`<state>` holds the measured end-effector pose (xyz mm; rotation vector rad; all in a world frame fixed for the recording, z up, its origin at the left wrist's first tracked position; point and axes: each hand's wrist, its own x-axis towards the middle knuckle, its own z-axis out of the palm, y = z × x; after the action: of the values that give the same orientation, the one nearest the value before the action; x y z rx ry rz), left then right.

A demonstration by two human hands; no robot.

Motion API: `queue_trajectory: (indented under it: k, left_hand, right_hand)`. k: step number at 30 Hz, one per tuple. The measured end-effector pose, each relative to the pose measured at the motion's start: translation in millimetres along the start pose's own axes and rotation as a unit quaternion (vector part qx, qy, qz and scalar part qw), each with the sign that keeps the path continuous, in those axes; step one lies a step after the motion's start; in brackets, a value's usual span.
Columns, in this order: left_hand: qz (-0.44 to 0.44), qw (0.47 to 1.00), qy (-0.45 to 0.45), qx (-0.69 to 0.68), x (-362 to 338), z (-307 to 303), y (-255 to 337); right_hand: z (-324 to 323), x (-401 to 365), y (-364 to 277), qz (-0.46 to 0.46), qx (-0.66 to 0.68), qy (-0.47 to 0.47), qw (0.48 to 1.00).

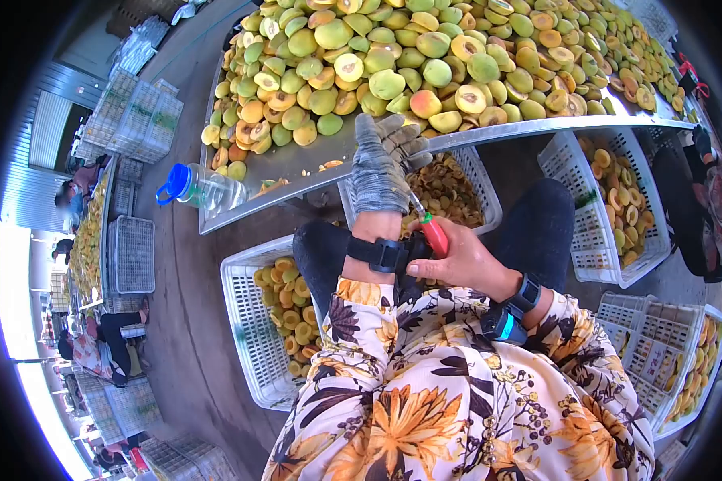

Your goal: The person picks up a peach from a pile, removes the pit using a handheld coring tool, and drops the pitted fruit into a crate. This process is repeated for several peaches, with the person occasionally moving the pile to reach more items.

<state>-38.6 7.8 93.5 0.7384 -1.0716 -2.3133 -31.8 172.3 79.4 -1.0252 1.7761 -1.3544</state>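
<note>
My left hand [379,164], in a grey work glove, is at the near edge of the metal table [317,156]. Its fingers stretch toward a large heap of yellow-green stone fruit [385,84], many of them cut in half with brown hollows or pits showing. I see nothing held in that glove. Bare and lower down, my right hand [465,260] is closed around the red handle of a pitting tool [435,236]. The tool has a green collar and a thin metal shaft, which points up beside my left wrist; its tip is hard to make out.
A water bottle with a blue cap [204,188] lies at the table's left corner. Fruit-filled crates stand by my left leg [253,321], under the table [489,188] and at the right [598,240]. Stacked crates [132,116] and other people [96,345] are farther left.
</note>
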Motion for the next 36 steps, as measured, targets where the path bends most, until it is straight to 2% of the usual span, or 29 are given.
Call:
queue_trajectory:
  k: [1, 3, 7, 9, 11, 12, 13, 14, 15, 17, 18, 19, 21, 22, 23, 24, 25, 26, 27, 30, 34, 35, 36]
  left_hand:
    - [0.011, 1.0, 0.002, 0.017, -1, -1, -1]
    - [0.006, 1.0, 0.005, 0.015, -1, -3, -2]
    - [-0.015, 0.998, 0.035, 0.047, -1, -14, -11]
    - [0.009, 0.98, 0.037, 0.195, 0, -24, -20]
    - [0.034, 0.97, 0.041, 0.237, 0, -39, -34]
    - [0.149, 0.872, 0.014, 0.465, -1, -46, -37]
    - [0.253, 0.709, -0.017, 0.658, -2, -53, -39]
    - [0.251, 0.637, -0.025, 0.728, -4, -57, -40]
    - [0.25, 0.637, -0.025, 0.729, -6, -60, -42]
    - [0.274, 0.549, -0.036, 0.789, -11, -64, -43]
    - [0.235, 0.536, -0.053, 0.809, -14, -61, -40]
    - [0.234, 0.536, -0.053, 0.809, -15, -62, -42]
    - [0.259, 0.655, -0.061, 0.707, -15, -64, -44]
    - [0.258, 0.655, -0.062, 0.708, -15, -65, -45]
    - [0.136, 0.839, -0.025, 0.526, -16, -64, -43]
    - [0.002, 0.954, 0.015, 0.3, -17, -62, -40]
    - [-0.133, 0.988, 0.054, 0.05, -18, -62, -38]
    - [-0.146, 0.987, 0.021, -0.068, -21, -68, -37]
    - [-0.146, 0.987, 0.021, -0.067, -22, -70, -40]
    - [-0.142, 0.956, 0.101, -0.234, -26, -77, -44]
    - [-0.131, 0.976, 0.065, -0.159, -30, -89, -48]
    - [-0.046, 0.989, 0.075, 0.117, -32, -91, -48]
    - [0.041, 0.92, 0.077, 0.383, -34, -90, -48]
  right_hand:
    - [2, 0, 2, 0.002, 0.001, -0.004, 1.0]
    - [9, 0, 4, 0.06, 0.103, 0.009, 0.993]
    - [18, -3, 5, 0.029, 0.099, 0.05, 0.993]
    - [21, -4, 9, 0.054, 0.091, 0.059, 0.993]
    - [24, -4, 8, 0.068, 0.086, 0.056, 0.992]
    - [26, -4, 8, 0.079, 0.078, 0.054, 0.992]
    - [28, -5, 11, 0.081, 0.081, 0.053, 0.992]
    - [32, -5, 15, 0.081, 0.096, 0.055, 0.991]
    - [34, -6, 18, 0.082, 0.11, 0.058, 0.989]
    - [36, -6, 20, 0.094, 0.114, 0.053, 0.988]
    - [38, -7, 21, 0.106, 0.117, 0.049, 0.986]
    - [39, -7, 23, 0.106, 0.118, 0.049, 0.986]
    - [41, -7, 25, 0.068, 0.145, 0.055, 0.986]
    - [39, -6, 24, 0.068, 0.147, 0.055, 0.985]
    - [36, -4, 20, 0.084, 0.132, 0.04, 0.987]
    - [34, -3, 17, 0.1, 0.118, 0.025, 0.988]
    - [34, -4, 16, 0.1, 0.119, 0.026, 0.988]
    - [33, -3, 14, 0.09, 0.119, 0.033, 0.988]
    - [33, -2, 14, 0.081, 0.119, 0.04, 0.989]
    - [38, -3, 23, 0.087, 0.109, 0.025, 0.99]
    - [39, -3, 18, 0.129, 0.131, -0.007, 0.983]
    - [37, -4, 12, 0.191, 0.166, -0.029, 0.967]
    - [35, -4, 8, 0.253, 0.199, -0.049, 0.946]
